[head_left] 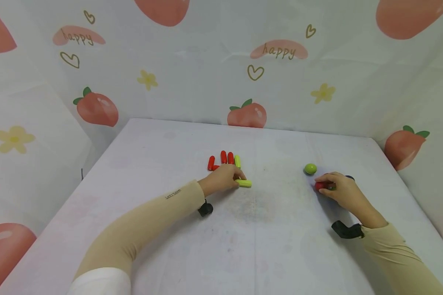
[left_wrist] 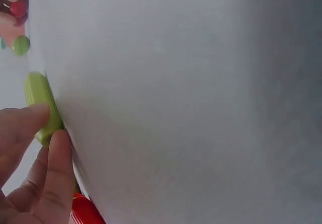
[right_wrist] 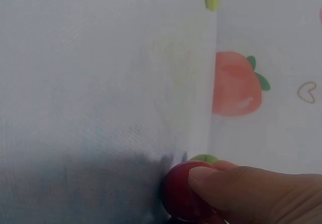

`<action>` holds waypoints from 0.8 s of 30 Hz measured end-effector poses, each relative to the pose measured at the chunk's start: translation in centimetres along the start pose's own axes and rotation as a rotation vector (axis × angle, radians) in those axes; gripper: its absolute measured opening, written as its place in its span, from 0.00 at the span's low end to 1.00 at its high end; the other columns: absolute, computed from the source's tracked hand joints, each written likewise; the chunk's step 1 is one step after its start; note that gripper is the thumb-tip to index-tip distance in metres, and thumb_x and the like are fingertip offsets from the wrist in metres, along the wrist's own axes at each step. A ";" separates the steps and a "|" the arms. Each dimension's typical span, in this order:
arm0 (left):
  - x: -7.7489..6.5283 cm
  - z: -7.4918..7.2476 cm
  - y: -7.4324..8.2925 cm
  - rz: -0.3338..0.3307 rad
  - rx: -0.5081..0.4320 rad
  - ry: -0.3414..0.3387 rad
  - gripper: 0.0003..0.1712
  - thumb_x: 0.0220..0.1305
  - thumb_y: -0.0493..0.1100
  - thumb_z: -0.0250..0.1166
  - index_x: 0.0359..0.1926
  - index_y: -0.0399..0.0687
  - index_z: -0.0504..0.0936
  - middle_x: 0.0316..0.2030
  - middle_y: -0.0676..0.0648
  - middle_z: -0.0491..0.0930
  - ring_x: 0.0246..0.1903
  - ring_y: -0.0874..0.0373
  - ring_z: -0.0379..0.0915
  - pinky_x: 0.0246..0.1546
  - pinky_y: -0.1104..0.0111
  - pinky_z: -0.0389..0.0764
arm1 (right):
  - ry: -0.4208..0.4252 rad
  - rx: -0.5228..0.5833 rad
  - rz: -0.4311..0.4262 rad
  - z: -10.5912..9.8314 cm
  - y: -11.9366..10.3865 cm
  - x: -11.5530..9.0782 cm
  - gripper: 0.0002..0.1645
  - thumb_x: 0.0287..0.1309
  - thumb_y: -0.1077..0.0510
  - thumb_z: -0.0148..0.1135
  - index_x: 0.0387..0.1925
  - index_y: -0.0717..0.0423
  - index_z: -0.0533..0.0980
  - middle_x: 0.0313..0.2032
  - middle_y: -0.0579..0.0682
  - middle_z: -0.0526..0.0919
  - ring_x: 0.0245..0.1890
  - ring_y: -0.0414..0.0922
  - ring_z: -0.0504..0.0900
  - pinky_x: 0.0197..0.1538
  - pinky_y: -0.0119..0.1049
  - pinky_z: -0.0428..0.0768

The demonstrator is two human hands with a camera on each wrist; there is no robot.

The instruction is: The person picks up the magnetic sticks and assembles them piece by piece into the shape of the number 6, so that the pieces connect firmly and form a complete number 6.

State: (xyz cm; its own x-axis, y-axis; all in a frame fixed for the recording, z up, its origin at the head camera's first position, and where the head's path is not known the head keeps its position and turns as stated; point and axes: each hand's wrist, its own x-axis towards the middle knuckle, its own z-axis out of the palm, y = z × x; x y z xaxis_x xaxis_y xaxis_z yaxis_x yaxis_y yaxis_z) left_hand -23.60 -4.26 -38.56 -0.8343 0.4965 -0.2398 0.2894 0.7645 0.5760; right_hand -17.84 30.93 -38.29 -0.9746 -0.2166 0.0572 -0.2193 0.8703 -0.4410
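Observation:
My left hand (head_left: 223,179) pinches one end of a yellow-green ribbed stick (head_left: 245,183) low over the table. In the left wrist view, the thumb lies across this ribbed stick (left_wrist: 43,100) and the fingertips meet its lower end. Beyond that hand lie several red sticks (head_left: 211,163) and another yellow-green stick (head_left: 237,160), partly covered by the hand. At the right, my right hand (head_left: 341,189) holds a red ball (head_left: 319,186) at the tabletop. Its thumb presses the glossy red ball (right_wrist: 183,194) in the right wrist view; the other fingers are mostly hidden.
A light-green ball (head_left: 310,169) sits just beyond the right hand. A darker green ball (head_left: 331,187) and a dark blue one (head_left: 350,177) show partly around that hand. The white tabletop (head_left: 258,246) meets a patterned cloth backdrop (head_left: 206,82) at the rear.

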 end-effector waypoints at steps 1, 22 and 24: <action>0.0 0.0 0.0 -0.002 0.001 -0.003 0.15 0.61 0.36 0.67 0.49 0.50 0.85 0.40 0.49 0.83 0.40 0.58 0.76 0.39 0.73 0.78 | 0.001 -0.001 -0.002 0.0 0.0 0.0 0.17 0.50 0.67 0.70 0.45 0.65 0.81 0.44 0.65 0.80 0.40 0.58 0.81 0.44 0.53 0.79; 0.2 0.1 -0.4 -0.060 -0.055 0.000 0.17 0.58 0.37 0.70 0.50 0.50 0.83 0.37 0.49 0.79 0.37 0.58 0.73 0.33 0.74 0.75 | 0.003 0.000 -0.008 -0.1 0.0 0.0 0.17 0.50 0.67 0.70 0.44 0.65 0.81 0.44 0.65 0.80 0.40 0.57 0.80 0.43 0.52 0.78; 0.2 0.1 -0.4 -0.066 -0.057 0.003 0.17 0.57 0.37 0.70 0.49 0.50 0.83 0.36 0.49 0.78 0.36 0.58 0.73 0.33 0.74 0.75 | 0.008 -0.004 -0.011 -0.1 -0.1 -0.1 0.17 0.50 0.67 0.70 0.44 0.65 0.81 0.44 0.65 0.80 0.41 0.58 0.80 0.44 0.52 0.78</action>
State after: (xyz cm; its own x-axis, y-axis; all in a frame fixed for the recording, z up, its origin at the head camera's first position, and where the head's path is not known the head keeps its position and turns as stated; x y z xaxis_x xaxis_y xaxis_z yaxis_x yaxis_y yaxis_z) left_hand -23.79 -4.40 -38.91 -0.8522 0.4443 -0.2763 0.2067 0.7710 0.6023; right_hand -17.75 30.89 -38.21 -0.9725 -0.2225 0.0686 -0.2298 0.8696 -0.4369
